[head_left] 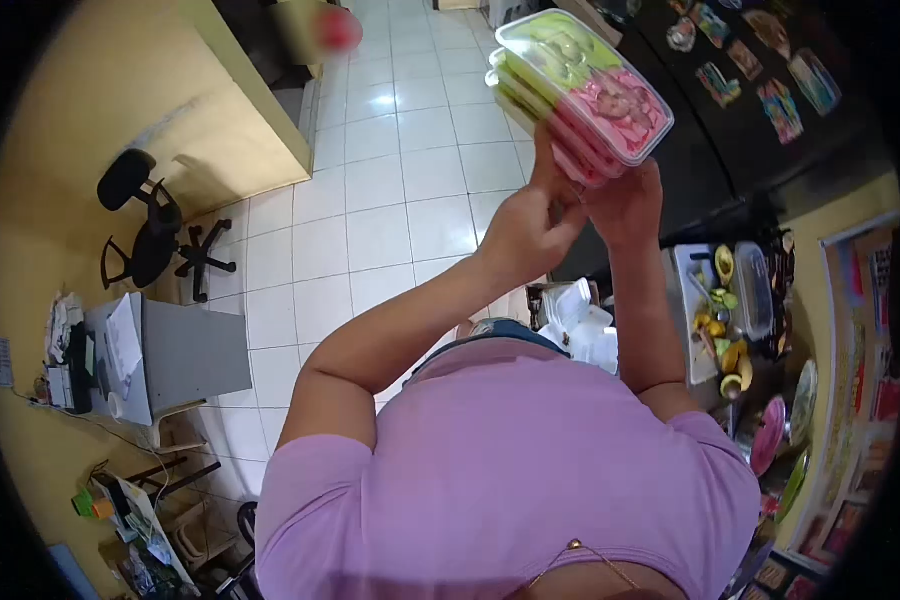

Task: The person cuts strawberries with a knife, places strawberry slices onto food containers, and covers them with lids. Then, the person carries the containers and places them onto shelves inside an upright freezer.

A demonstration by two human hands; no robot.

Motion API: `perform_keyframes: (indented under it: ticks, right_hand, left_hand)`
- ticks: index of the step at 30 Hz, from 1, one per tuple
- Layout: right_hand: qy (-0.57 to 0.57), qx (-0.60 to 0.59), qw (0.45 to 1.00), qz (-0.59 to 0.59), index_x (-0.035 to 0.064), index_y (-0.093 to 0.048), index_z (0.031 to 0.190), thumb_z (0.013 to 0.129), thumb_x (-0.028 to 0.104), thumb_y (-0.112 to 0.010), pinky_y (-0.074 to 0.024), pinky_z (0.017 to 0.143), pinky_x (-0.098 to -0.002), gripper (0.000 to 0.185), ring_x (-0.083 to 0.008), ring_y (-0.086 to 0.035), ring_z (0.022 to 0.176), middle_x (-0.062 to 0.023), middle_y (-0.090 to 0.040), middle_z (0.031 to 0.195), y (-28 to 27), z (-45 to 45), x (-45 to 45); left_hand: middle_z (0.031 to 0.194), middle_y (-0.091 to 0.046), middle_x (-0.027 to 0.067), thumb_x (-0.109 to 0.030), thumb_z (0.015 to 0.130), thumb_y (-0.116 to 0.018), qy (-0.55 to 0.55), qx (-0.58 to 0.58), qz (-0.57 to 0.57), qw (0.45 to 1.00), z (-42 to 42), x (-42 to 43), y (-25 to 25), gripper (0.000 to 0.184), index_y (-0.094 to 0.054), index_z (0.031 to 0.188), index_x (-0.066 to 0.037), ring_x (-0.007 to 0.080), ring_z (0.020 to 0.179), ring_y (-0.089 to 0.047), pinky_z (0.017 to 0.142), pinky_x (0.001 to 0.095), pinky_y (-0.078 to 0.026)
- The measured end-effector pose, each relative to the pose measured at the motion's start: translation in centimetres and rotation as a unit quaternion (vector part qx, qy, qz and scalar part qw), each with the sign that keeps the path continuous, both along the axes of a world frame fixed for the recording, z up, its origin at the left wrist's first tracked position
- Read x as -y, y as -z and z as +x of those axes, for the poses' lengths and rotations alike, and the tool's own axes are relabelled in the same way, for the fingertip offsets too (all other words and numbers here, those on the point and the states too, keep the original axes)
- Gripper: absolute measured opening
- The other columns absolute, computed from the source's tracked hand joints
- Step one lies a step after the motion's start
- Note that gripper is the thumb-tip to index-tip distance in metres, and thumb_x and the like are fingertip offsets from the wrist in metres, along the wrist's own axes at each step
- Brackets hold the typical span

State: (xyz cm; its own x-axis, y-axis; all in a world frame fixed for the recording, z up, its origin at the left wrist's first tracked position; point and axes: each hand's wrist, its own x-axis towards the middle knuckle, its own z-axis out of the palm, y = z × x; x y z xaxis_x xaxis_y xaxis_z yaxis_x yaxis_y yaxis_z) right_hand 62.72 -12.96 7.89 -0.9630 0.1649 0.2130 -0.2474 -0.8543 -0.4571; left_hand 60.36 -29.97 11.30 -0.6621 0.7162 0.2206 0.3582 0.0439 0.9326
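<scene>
A stack of clear plastic containers (585,90) with green and pink contents is held up at the top, tilted. My left hand (535,222) has its fingers against the lower left side of the stack. Below the stack's lower right end, my right hand (625,205) supports it, with its fingers partly hidden behind the containers. Both hands are close together, their wrists nearly side by side.
A dark fridge (705,110) with magnets stands at the upper right. At the right, a tray (697,310) holds avocado and fruit pieces beside an empty clear container (755,290). A grey desk (195,345) and a black chair (155,240) are at the left.
</scene>
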Motion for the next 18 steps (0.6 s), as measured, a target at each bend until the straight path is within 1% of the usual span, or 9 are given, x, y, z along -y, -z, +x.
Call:
perform_keyframes:
  ticks: [2, 4, 5, 6, 9, 11, 12, 15, 18]
  right_hand:
    - [0.001, 0.011, 1.0, -0.005, 0.0013, -0.041, 0.137, 0.09, 0.03, -0.051, -0.042, 0.103, -0.0564, 0.056, -0.0351, -0.053, 0.121, -0.0194, -0.051, 0.134, 0.1, -6.0, -0.9]
    - [-0.02, -0.013, 1.0, -0.005, 0.0017, -0.041, 0.137, 0.09, 0.03, -0.051, -0.0417, 0.103, -0.0565, 0.056, -0.0349, -0.053, 0.121, -0.0191, -0.051, 0.135, -1.3, -12.2, -1.6]
    - [-0.026, -0.034, 0.999, -0.011, 0.0022, -0.041, 0.138, 0.09, 0.029, -0.051, -0.0414, 0.103, -0.0565, 0.056, -0.0348, -0.053, 0.121, -0.0187, -0.051, 0.135, -1.7, -15.0, -1.8]
    - [-0.017, 0.005, 1.0, -0.005, 0.0037, -0.041, 0.138, 0.09, 0.031, -0.052, -0.0405, 0.104, -0.0568, 0.057, -0.0348, -0.052, 0.123, -0.0178, -0.05, 0.136, -1.7, -18.1, -2.7]
    - [-0.051, -0.015, 0.998, 0.04, 0.005, -0.04, 0.14, 0.091, 0.034, -0.052, -0.0401, 0.105, -0.0565, 0.058, -0.0351, -0.05, 0.125, -0.0173, -0.049, 0.138, -1.6, -27.5, -5.3]
    - [-0.061, -0.03, 0.996, 0.05, 0.0055, -0.04, 0.14, 0.091, 0.036, -0.052, -0.0406, 0.105, -0.0558, 0.059, -0.0351, -0.05, 0.126, -0.0178, -0.048, 0.139, -1.5, -33.4, -6.9]
    - [-0.086, -0.038, 0.995, 0.033, 0.006, -0.039, 0.141, 0.091, 0.035, -0.052, -0.0368, 0.107, -0.0557, 0.059, -0.0358, -0.046, 0.129, -0.0172, -0.045, 0.141, -1.3, -36.4, -8.0]
    - [-0.076, -0.023, 0.995, 0.066, 0.0085, -0.037, 0.143, 0.09, 0.036, -0.054, -0.0318, 0.111, -0.0556, 0.062, -0.037, -0.041, 0.133, -0.0166, -0.04, 0.146, -2.5, -45.2, -9.0]
    - [-0.048, -0.016, 0.995, 0.082, 0.01, -0.032, 0.145, 0.088, 0.04, -0.056, -0.0322, 0.111, -0.0552, 0.069, -0.0376, -0.039, 0.134, -0.0169, -0.038, 0.147, -3.9, -54.2, -10.5]
  left_hand:
    - [0.094, -0.067, 0.0195, -0.015, 0.086, -0.058, -0.024, 0.016, -0.041, 0.999, -5.0, -1.8, -1.0, 0.101, 0.023, 0.147, -0.008, 0.0346, 0.081, -0.066, 0.074, 0.038, -0.053]
    - [0.092, -0.067, 0.0201, -0.018, 0.086, -0.058, -0.011, -0.043, -0.094, 0.995, -9.5, -3.4, -1.3, 0.1, 0.02, 0.147, -0.007, 0.0362, 0.079, -0.065, 0.072, 0.0397, -0.053]
    - [0.089, -0.066, 0.0185, -0.019, 0.086, -0.057, 0.004, -0.045, -0.143, 0.989, -11.8, -3.9, -1.1, 0.09, 0.003, 0.152, -0.008, 0.0351, 0.076, -0.065, 0.07, 0.0399, -0.053]
    - [0.089, -0.066, 0.0185, -0.019, 0.086, -0.057, -0.005, -0.039, -0.138, 0.99, -13.9, -4.1, -0.8, 0.09, 0.003, 0.152, -0.008, 0.0351, 0.076, -0.065, 0.07, 0.0399, -0.053]
    - [0.083, -0.063, 0.0059, -0.014, 0.088, -0.058, 0.027, -0.089, 0.004, 0.996, -21.1, -3.8, 0.0, 0.069, -0.028, 0.151, -0.018, 0.0151, 0.059, -0.056, 0.06, 0.0289, -0.047]
    - [0.082, -0.061, 0.0024, -0.01, 0.088, -0.058, 0.004, -0.04, 0.037, 0.999, -27.1, -3.7, 0.7, 0.059, -0.041, 0.145, -0.016, 0.0083, 0.057, -0.05, 0.057, 0.0243, -0.044]
    - [0.083, -0.06, 0.0003, -0.006, 0.088, -0.059, -0.008, -0.013, 0.036, 0.999, -30.3, -3.7, 1.1, 0.046, -0.053, 0.133, -0.011, 0.0042, 0.057, -0.046, 0.056, 0.0217, -0.042]
    - [0.086, -0.06, 0.0, -0.006, 0.088, -0.062, -0.028, -0.039, 0.071, 0.996, -41.7, -3.0, 2.0, 0.023, -0.059, 0.11, -0.006, 0.0037, 0.057, -0.047, 0.056, 0.0213, -0.041]
    - [0.087, -0.06, -0.0003, -0.007, 0.088, -0.062, -0.034, -0.03, 0.064, 0.997, -53.1, -3.6, 1.6, 0.021, -0.059, 0.109, -0.007, 0.0041, 0.058, -0.048, 0.056, 0.0216, -0.042]
